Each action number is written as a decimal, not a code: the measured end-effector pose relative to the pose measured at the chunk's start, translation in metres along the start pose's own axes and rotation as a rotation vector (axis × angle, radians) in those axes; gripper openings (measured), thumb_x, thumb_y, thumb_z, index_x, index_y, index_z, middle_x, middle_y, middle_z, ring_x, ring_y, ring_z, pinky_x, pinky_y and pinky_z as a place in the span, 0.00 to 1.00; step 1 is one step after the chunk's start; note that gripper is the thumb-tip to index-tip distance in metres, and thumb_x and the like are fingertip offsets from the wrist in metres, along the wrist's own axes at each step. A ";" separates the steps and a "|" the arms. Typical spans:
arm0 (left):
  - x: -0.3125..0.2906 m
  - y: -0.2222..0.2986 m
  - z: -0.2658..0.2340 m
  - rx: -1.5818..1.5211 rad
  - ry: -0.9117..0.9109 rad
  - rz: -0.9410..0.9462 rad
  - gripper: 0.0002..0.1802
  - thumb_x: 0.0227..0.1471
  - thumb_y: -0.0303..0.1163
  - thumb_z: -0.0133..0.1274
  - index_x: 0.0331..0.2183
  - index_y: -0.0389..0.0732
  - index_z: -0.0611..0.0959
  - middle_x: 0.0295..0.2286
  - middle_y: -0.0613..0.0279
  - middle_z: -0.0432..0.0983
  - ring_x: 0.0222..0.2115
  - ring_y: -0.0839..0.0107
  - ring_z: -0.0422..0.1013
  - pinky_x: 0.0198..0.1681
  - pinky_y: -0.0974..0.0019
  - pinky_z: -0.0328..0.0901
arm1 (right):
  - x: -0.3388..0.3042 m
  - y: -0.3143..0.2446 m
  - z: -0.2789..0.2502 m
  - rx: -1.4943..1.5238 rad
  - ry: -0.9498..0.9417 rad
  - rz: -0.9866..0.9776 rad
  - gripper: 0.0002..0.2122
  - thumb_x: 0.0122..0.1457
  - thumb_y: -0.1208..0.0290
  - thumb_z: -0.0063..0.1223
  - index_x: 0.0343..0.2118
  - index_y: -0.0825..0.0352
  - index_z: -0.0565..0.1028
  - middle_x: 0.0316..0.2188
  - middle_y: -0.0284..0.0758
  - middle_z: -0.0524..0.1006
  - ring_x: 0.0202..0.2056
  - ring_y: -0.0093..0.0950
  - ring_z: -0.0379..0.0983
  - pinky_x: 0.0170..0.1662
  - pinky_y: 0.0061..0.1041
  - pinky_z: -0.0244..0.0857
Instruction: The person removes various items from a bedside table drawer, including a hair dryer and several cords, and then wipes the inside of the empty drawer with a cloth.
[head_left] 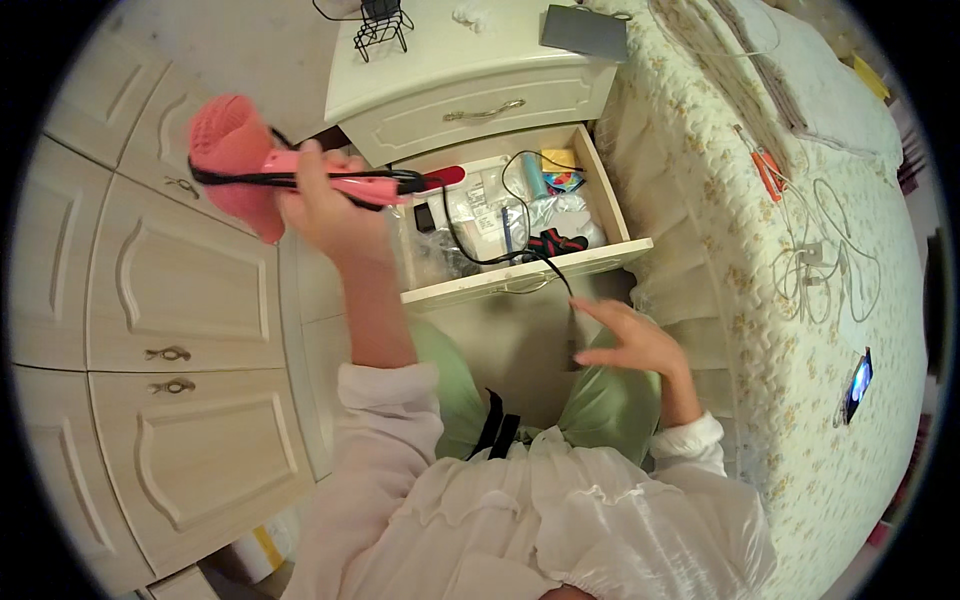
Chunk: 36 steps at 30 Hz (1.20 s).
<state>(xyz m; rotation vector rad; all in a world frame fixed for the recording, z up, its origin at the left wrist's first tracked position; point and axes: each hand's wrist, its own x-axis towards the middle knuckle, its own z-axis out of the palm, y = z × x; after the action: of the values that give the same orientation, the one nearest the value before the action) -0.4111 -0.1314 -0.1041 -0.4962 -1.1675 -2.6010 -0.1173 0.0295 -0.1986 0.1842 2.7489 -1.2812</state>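
Observation:
A pink hair dryer (235,160) with a textured barrel is up at the left, above the floor beside the wardrobe. My left hand (335,205) is closed around its pink handle, and black cord is wound over the dryer. From the handle the black cord (480,258) runs across the open drawer (530,268) toward my right hand (635,340). That hand hovers over my right knee with its fingers and thumb apart, the cord close by its fingertips. A dark, blurred piece hangs near the thumb; whether the fingers touch it I cannot tell.
The drawer holds clear plastic bags, a blue-green tube (534,176), a red flat item (445,177) and a dark striped strap (556,242). Wardrobe doors (185,275) stand at the left. A bed (740,300) at the right carries a phone (858,386) and white cables (815,255).

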 end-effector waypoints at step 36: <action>-0.153 -0.035 0.005 0.544 -0.729 -0.626 0.21 0.45 0.30 0.53 0.42 0.33 0.70 0.31 0.61 0.71 0.31 0.74 0.69 0.37 0.71 0.64 | 0.107 -0.001 0.021 1.306 0.481 -0.349 0.24 0.59 0.56 0.44 0.54 0.66 0.61 0.50 0.32 0.66 0.49 0.24 0.62 0.51 0.29 0.57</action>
<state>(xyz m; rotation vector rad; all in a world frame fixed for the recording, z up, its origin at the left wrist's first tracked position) -0.2832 -0.0922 -0.1862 -1.1447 -2.5140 -2.3965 -0.2223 0.0199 -0.2266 0.0946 1.7139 -3.2505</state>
